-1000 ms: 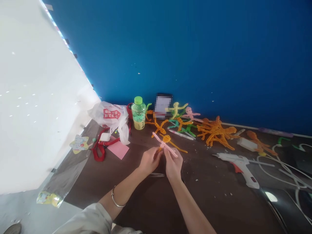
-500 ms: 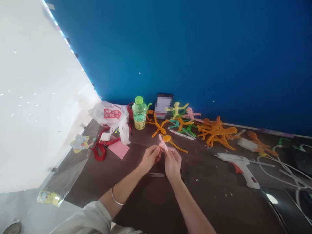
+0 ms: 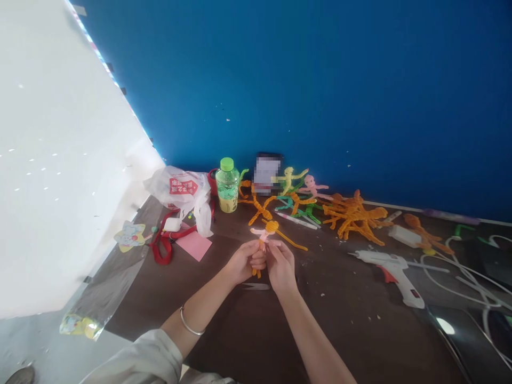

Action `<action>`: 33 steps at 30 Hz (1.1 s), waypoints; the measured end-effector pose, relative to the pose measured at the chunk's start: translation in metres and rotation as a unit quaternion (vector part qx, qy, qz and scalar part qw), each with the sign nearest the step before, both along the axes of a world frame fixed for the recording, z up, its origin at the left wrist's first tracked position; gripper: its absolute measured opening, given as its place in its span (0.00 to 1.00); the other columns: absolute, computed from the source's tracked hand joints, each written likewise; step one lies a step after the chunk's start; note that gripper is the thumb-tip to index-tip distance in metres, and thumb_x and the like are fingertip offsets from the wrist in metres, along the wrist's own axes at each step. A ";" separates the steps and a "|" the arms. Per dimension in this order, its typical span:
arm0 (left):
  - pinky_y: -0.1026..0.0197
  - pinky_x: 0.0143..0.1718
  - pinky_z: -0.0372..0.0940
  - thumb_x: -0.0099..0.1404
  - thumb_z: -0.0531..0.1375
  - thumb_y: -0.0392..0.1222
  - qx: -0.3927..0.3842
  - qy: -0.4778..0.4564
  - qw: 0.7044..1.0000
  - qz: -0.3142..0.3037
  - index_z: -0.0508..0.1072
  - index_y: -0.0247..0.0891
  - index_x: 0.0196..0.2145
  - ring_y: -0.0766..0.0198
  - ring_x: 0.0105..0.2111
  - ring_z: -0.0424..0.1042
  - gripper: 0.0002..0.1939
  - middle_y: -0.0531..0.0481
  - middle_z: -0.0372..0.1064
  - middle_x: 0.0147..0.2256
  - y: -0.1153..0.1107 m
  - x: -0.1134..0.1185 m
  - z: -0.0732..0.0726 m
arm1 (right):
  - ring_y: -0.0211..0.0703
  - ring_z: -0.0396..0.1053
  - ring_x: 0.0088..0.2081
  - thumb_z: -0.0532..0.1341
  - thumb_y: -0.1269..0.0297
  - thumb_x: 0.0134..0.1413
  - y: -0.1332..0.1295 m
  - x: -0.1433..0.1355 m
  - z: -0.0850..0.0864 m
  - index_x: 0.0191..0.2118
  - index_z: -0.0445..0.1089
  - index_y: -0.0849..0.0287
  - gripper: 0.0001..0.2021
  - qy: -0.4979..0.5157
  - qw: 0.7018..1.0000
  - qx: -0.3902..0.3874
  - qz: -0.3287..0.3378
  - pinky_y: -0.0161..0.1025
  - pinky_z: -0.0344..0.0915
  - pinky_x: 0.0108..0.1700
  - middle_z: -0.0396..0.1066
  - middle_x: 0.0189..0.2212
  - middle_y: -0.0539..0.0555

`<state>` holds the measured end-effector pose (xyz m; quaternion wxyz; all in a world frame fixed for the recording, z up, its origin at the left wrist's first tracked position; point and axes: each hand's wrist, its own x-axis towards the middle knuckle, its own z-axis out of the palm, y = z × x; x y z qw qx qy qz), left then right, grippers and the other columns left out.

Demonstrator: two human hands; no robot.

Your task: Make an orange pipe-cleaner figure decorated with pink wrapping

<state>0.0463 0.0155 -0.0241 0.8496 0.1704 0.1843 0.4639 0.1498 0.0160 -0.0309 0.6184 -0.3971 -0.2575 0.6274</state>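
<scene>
Between my two hands is a small pipe-cleaner doll [image 3: 262,234], with a pink upper body and orange legs that stick out below the fingers. My left hand [image 3: 245,261] is closed round its lower body. My right hand [image 3: 282,265] pinches the pink part from the right side. Behind the doll, an orange pipe-cleaner piece [image 3: 290,241] with a long strand lies on the dark table [image 3: 240,330]. Scissors [image 3: 256,286] lie just under my hands, their handles mostly hidden.
Several pipe-cleaner figures [image 3: 310,185] stand along the blue wall, beside an orange heap [image 3: 356,217]. A glue gun [image 3: 390,272], white cables [image 3: 476,288] and a dark glossy device [image 3: 460,336] are right. A bottle [image 3: 227,186], plastic bag [image 3: 174,186] and pink paper [image 3: 196,244] are left.
The doll has turned between my fingers: its pink arms now spread sideways, and its orange legs show below my left hand. My right hand has shifted slightly left.
</scene>
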 end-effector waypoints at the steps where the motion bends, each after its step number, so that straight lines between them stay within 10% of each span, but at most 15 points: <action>1: 0.72 0.15 0.39 0.56 0.58 0.41 -0.010 -0.016 1.000 -0.011 0.62 0.33 0.25 0.77 0.15 0.40 0.10 0.60 0.41 0.16 0.000 -0.001 0.000 | 0.36 0.66 0.31 0.65 0.65 0.41 0.000 0.000 0.000 0.25 0.70 0.57 0.04 0.004 1.000 -0.004 0.005 0.36 0.61 0.38 0.69 0.26 0.48; 12: 0.74 0.13 0.37 0.56 0.52 0.33 -0.180 -0.105 0.974 -0.091 0.49 0.37 0.19 0.77 0.13 0.31 0.14 0.61 0.32 0.17 -0.008 -0.009 0.003 | 0.38 0.68 0.32 0.65 0.62 0.41 -0.005 -0.006 0.003 0.28 0.72 0.55 0.05 0.069 0.991 -0.067 0.090 0.37 0.63 0.38 0.71 0.28 0.49; 21: 0.72 0.12 0.38 0.56 0.53 0.39 -0.141 -0.018 0.985 -0.100 0.56 0.36 0.20 0.78 0.12 0.34 0.10 0.62 0.37 0.14 -0.006 -0.007 0.001 | 0.38 0.67 0.26 0.65 0.61 0.41 -0.006 -0.003 0.005 0.27 0.70 0.56 0.06 0.046 0.993 -0.048 0.100 0.37 0.64 0.31 0.70 0.24 0.49; 25: 0.68 0.15 0.48 0.55 0.55 0.46 -0.015 0.174 0.983 0.062 0.64 0.34 0.26 0.73 0.13 0.51 0.11 0.56 0.54 0.16 -0.001 0.000 0.002 | 0.36 0.66 0.27 0.66 0.63 0.41 -0.001 -0.001 0.003 0.25 0.68 0.58 0.07 -0.030 0.999 -0.005 -0.021 0.36 0.63 0.34 0.69 0.24 0.48; 29: 0.66 0.28 0.60 0.49 0.63 0.40 0.117 0.379 0.884 0.249 0.67 0.39 0.36 0.68 0.27 0.65 0.15 0.51 0.66 0.30 -0.005 0.004 0.004 | 0.39 0.67 0.35 0.65 0.64 0.41 -0.001 -0.002 0.002 0.27 0.68 0.59 0.06 -0.093 0.992 0.027 -0.085 0.39 0.62 0.42 0.70 0.29 0.50; 33: 0.60 0.42 0.60 0.50 0.62 0.38 0.192 0.458 0.819 0.288 0.73 0.42 0.34 0.60 0.38 0.67 0.10 0.46 0.69 0.36 -0.011 0.003 0.005 | 0.42 0.68 0.37 0.64 0.64 0.42 -0.005 -0.007 0.003 0.28 0.69 0.60 0.07 -0.140 0.985 0.024 -0.099 0.44 0.62 0.44 0.71 0.31 0.53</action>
